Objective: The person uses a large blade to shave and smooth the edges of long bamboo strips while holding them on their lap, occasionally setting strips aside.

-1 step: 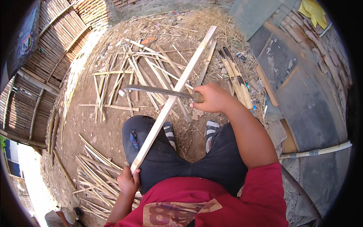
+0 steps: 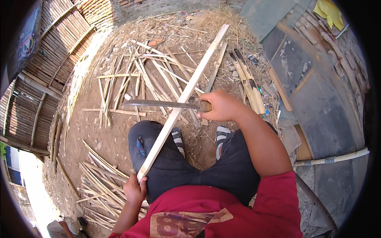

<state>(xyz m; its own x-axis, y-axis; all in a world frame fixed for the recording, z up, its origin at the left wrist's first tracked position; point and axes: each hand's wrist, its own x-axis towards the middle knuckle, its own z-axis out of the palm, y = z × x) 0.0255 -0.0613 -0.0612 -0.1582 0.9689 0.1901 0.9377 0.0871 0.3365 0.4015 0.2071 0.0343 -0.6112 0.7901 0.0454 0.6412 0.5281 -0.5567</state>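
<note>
Left hand (image 2: 135, 189) clenched on the near end of a long pale split-bamboo slat (image 2: 186, 93); right hand (image 2: 222, 106) gripping a wooden-handled long dark metal blade (image 2: 158, 104) laid across it.

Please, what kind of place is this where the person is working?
Probably an outdoor yard where bamboo is split by hand. Cut bamboo strips lie scattered on the bare dirt ground, a woven bamboo fence stands at the left, and the right hand holds a long knife across a pale bamboo slat.
</note>
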